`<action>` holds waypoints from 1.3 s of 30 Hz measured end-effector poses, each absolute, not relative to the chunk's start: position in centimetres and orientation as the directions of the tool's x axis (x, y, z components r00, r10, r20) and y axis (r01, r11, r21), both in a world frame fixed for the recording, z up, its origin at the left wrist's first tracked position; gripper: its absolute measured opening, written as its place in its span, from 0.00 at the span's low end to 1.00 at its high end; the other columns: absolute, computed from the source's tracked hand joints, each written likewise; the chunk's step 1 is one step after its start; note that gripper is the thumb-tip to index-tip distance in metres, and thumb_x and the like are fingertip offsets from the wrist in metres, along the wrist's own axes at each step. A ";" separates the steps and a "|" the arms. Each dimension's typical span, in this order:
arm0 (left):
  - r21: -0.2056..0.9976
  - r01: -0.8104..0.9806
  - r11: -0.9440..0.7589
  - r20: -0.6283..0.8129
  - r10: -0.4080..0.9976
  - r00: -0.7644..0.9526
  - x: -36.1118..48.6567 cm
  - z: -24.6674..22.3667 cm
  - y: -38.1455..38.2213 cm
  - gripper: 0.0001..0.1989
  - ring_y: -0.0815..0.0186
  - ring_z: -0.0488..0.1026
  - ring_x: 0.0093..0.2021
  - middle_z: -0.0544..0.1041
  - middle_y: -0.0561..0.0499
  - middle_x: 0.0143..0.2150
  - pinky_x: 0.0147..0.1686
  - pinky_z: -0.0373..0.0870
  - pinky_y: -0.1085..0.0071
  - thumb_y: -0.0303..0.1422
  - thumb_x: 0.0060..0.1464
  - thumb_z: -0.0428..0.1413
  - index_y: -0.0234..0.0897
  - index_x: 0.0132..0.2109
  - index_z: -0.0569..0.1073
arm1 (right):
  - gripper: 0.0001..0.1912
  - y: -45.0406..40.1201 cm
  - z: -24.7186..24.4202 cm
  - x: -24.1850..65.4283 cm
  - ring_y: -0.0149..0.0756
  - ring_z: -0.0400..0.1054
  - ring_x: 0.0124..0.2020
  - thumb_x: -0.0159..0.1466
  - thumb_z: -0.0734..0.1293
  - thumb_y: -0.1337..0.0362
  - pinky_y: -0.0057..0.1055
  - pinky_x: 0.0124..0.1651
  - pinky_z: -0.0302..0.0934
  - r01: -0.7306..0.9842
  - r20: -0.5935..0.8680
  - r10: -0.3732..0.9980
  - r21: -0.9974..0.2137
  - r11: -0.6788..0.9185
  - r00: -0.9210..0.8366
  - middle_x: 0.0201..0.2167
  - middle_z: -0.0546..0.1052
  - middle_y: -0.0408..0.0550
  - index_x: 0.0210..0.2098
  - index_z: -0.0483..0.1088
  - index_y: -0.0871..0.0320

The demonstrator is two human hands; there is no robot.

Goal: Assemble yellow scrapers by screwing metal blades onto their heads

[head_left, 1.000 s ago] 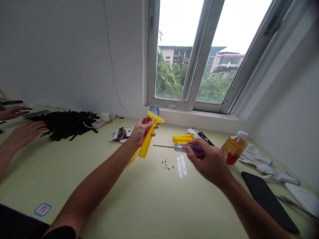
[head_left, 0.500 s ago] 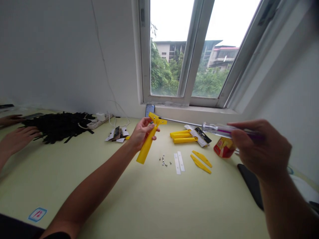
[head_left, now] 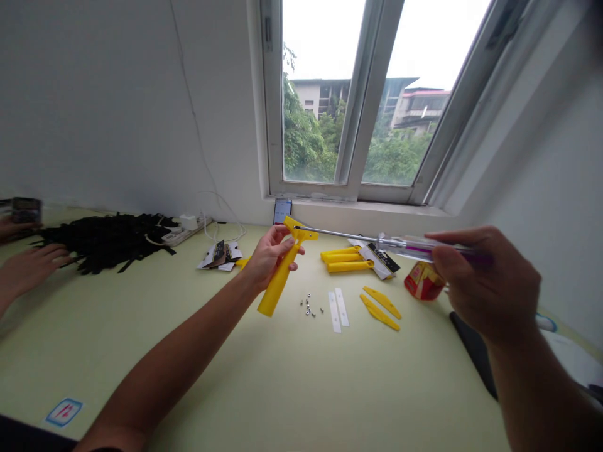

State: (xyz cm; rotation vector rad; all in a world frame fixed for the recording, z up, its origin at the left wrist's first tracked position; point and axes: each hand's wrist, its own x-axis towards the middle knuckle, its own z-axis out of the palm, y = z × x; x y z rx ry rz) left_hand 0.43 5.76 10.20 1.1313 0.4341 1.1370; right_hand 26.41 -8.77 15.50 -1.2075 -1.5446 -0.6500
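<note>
Yellow plastic scraper [head_left: 280, 276] sits tilted in the person's left hand [head_left: 271, 254], the fingers closed firmly round its handle just below the T-shaped head, with the grip end pointing down toward the pale green table [head_left: 188, 364]. Out at 2 o'clock, the right hand [head_left: 485, 279] is also closed, pinching the clear and purple handle of a long screwdriver [head_left: 409, 247] between thumb and fingers. Its thin steel shaft [head_left: 339, 233] runs almost level to the left, and its tip is at the scraper's head, touching or just beside it; I cannot tell which. Below the scraper lie small nuts and screws [head_left: 308, 306], two white strips [head_left: 338, 309] and two yellow tapered pieces [head_left: 380, 307]. Three yellow handles [head_left: 343, 258] lie at 12 o'clock, beside a black-and-white packaging card [head_left: 381, 262]. A red-labelled bottle [head_left: 424, 282] lies just past the right hand. At 9 o'clock, a co-worker's hands [head_left: 28, 270] are beside a heap of black strips [head_left: 103, 242].
</note>
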 end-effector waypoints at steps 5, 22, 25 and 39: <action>0.873 -0.487 -0.008 0.241 0.876 0.418 0.6 10.0 5.9 0.15 0.65 0.75 0.33 0.68 0.47 0.48 0.16 0.65 0.78 0.29 0.47 0.64 0.38 0.41 0.66 | 0.07 -8.8 15.6 26.3 0.24 0.63 0.17 0.63 0.67 0.59 0.20 0.21 0.56 0.918 0.928 0.369 -0.187 0.349 0.048 0.20 0.72 0.37 0.36 0.72 0.56; 0.858 -0.510 0.064 0.208 0.864 0.458 0.6 10.0 5.3 0.15 0.67 0.75 0.34 0.67 0.49 0.48 0.17 0.65 0.79 0.29 0.48 0.64 0.38 0.40 0.67 | 0.13 -7.5 15.3 25.1 0.26 0.58 0.13 0.57 0.72 0.55 0.22 0.13 0.53 0.449 0.633 0.569 -0.774 0.447 0.525 0.14 0.66 0.36 0.30 0.70 0.58; 0.846 -0.526 0.086 0.202 0.861 0.466 0.7 10.1 5.1 0.15 0.67 0.75 0.34 0.67 0.49 0.47 0.17 0.65 0.79 0.29 0.47 0.64 0.38 0.40 0.67 | 0.13 -7.0 15.7 25.0 0.25 0.55 0.12 0.56 0.73 0.57 0.21 0.11 0.50 0.353 0.584 0.575 -0.809 0.470 0.573 0.12 0.62 0.35 0.26 0.68 0.58; 0.831 -0.546 0.104 0.226 0.835 0.502 0.6 10.6 4.3 0.14 0.67 0.74 0.35 0.66 0.49 0.48 0.18 0.66 0.79 0.29 0.50 0.63 0.38 0.41 0.67 | 0.08 -7.8 16.2 25.3 0.24 0.56 0.11 0.55 0.71 0.64 0.22 0.13 0.57 0.376 0.647 0.421 -0.736 0.562 0.637 0.11 0.64 0.36 0.24 0.69 0.59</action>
